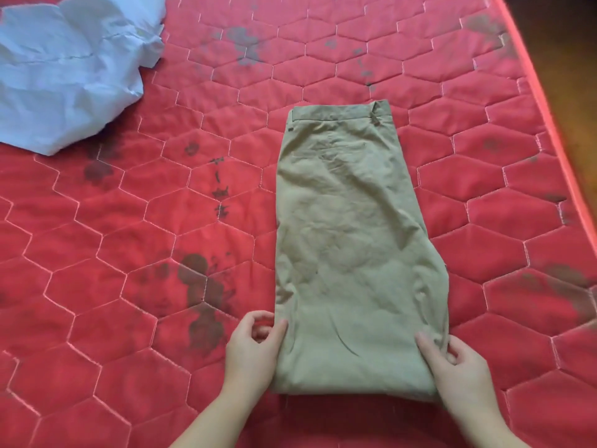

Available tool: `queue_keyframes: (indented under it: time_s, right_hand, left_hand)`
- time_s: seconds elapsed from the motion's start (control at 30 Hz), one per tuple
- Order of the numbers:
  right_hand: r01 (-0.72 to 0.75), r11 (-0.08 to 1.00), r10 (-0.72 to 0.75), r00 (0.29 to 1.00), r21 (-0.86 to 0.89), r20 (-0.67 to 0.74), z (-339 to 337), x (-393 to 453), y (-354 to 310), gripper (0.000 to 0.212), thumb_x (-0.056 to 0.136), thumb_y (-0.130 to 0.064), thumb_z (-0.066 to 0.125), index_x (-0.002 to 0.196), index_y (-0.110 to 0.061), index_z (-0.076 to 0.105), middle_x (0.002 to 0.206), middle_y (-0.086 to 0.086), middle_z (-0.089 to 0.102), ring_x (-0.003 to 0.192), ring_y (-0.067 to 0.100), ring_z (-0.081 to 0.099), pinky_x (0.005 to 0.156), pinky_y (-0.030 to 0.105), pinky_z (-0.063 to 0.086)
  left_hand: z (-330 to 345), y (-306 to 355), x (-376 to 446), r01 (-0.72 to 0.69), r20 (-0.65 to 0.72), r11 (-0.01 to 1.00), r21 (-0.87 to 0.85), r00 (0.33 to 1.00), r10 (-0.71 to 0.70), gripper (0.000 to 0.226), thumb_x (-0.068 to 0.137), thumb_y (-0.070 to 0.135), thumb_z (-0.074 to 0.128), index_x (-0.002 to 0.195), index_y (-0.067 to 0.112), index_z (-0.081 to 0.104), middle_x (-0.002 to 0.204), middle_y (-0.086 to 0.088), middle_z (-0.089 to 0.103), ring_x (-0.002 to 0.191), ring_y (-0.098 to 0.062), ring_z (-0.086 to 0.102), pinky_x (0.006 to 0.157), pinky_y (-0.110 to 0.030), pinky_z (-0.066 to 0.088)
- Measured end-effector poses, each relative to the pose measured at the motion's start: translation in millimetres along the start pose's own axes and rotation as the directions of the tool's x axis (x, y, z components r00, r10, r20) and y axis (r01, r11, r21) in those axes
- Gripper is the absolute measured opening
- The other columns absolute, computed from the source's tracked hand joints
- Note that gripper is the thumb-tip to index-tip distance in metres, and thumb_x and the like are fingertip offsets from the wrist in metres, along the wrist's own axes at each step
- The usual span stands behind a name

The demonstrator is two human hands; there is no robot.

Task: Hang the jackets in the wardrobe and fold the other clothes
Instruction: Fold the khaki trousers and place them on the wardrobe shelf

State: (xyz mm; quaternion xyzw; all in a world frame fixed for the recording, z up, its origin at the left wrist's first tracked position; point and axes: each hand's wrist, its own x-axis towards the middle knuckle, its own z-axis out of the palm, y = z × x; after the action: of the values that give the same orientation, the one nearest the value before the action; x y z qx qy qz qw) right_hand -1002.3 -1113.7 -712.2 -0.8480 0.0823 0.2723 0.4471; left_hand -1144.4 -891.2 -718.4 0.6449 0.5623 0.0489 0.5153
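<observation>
1. Khaki trousers [352, 240]: folded lengthwise, flat on red quilted mattress [135, 240], waistband at 12 o'clock.
2. Left hand [253, 347]: grip pinched near corner, 7 o'clock.
3. Right hand [458, 363]: grip pinched near corner, 5 o'clock.

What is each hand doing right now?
Left hand: pinching the left edge of the folded khaki cotton trousers.
Right hand: pinching their right edge.

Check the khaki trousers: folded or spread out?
Folded. The khaki trousers lie as a narrow stack on the mattress, waistband far, doubled edge near, left hand and right hand gripping it.
</observation>
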Motion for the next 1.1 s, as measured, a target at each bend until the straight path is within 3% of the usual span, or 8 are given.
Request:
queue_keyframes:
  time_s: [0.23, 0.43, 0.53, 0.63, 0.7, 0.87, 0.97, 1.1]
  right_hand:
    - [0.002, 0.988, -0.027, 0.987, 0.157, 0.158, -12, -30, 6, 0.007, 0.086, -0.01, 0.069, 0.085, -0.014, 0.074, 0.078, -0.008, 0.073, 0.059, -0.011, 0.06, 0.055, 0.006, 0.045]
    - [-0.034, 0.98, -0.032, 0.947, 0.198, 0.319, -34, -44, 10, 0.012, 0.084, -0.006, 0.068, 0.093, -0.011, 0.075, 0.088, -0.001, 0.076, 0.069, 0.0, 0.065, 0.06, 0.008, 0.049]
    - [-0.057, 0.998, 0.047, 0.916, 0.014, 0.399, -44, -51, 29, 0.009, 0.084, -0.006, 0.069, 0.087, -0.01, 0.077, 0.084, -0.001, 0.076, 0.065, 0.0, 0.065, 0.06, 0.013, 0.049]
    - [-0.087, 0.967, 0.19, 0.874, -0.241, 0.447, -49, -57, 50, 0.014, 0.086, -0.024, 0.072, 0.087, -0.011, 0.079, 0.072, -0.001, 0.071, 0.061, 0.015, 0.06, 0.058, 0.029, 0.044]
    - [-0.194, 0.95, 0.286, 0.853, -0.243, 0.437, -49, -58, 54, 0.021, 0.089, -0.027, 0.068, 0.096, -0.007, 0.074, 0.066, 0.003, 0.053, 0.051, 0.015, 0.052, 0.046, 0.022, 0.034]
    - [-0.394, 0.888, 0.458, 0.698, -0.238, 0.551, -54, -69, 41, 0.025, 0.092, -0.042, 0.059, 0.107, -0.021, 0.065, 0.105, 0.009, 0.069, 0.08, 0.031, 0.074, 0.059, 0.031, 0.055]
    - [-0.461, 0.885, 0.427, 0.753, -0.061, 0.501, -48, -68, 41, 0.023, 0.091, -0.032, 0.064, 0.106, -0.015, 0.067, 0.101, 0.005, 0.075, 0.084, 0.028, 0.074, 0.063, 0.03, 0.056]
    - [-0.467, 0.847, 0.358, 0.855, 0.255, 0.375, -33, -70, 50, 0.017, 0.09, -0.008, 0.064, 0.098, 0.007, 0.064, 0.086, 0.008, 0.074, 0.077, 0.015, 0.069, 0.056, 0.021, 0.057]
  left_hand:
    - [-11, -6, -36, 0.131, 0.22, 0.97, -0.203, 0.972, -0.085, 0.007, 0.089, 0.011, 0.069, 0.095, 0.007, 0.07, 0.07, 0.007, 0.074, 0.062, 0.001, 0.066, 0.056, -0.012, 0.049]
    - [-23, -15, -48, 0.152, 0.329, 0.959, -0.237, 0.942, -0.068, 0.008, 0.09, 0.007, 0.066, 0.095, 0.011, 0.071, 0.084, 0.004, 0.076, 0.073, -0.004, 0.069, 0.065, -0.017, 0.052]
    - [-30, -43, -56, 0.157, 0.393, 0.984, -0.085, 0.913, -0.112, 0.009, 0.085, 0.018, 0.074, 0.092, 0.013, 0.072, 0.085, 0.001, 0.076, 0.079, -0.013, 0.068, 0.076, -0.031, 0.054]
    - [-34, -60, -63, 0.106, 0.408, 0.991, 0.084, 0.904, -0.131, 0.008, 0.083, 0.024, 0.077, 0.079, 0.019, 0.073, 0.069, 0.012, 0.071, 0.064, -0.003, 0.061, 0.062, -0.021, 0.047]
    - [-35, -61, -65, 0.089, 0.373, 0.987, 0.131, 0.918, -0.133, 0.014, 0.084, 0.027, 0.075, 0.073, 0.019, 0.073, 0.059, 0.016, 0.066, 0.053, 0.004, 0.054, 0.053, -0.015, 0.041]
    - [-42, -51, -68, 0.211, 0.434, 0.938, 0.275, 0.843, -0.317, 0.015, 0.085, 0.034, 0.074, 0.084, 0.02, 0.072, 0.073, 0.01, 0.068, 0.053, -0.003, 0.06, 0.053, -0.019, 0.05]
    - [-47, -43, -68, 0.446, 0.522, 0.88, 0.163, 0.718, -0.46, 0.027, 0.087, 0.023, 0.073, 0.108, 0.007, 0.067, 0.105, -0.006, 0.069, 0.074, -0.025, 0.072, 0.065, -0.029, 0.061]
    - [-44, -53, -75, 0.589, 0.461, 0.773, -0.234, 0.768, -0.445, 0.023, 0.083, 0.008, 0.075, 0.102, -0.003, 0.068, 0.094, -0.012, 0.074, 0.082, -0.021, 0.071, 0.064, -0.024, 0.059]
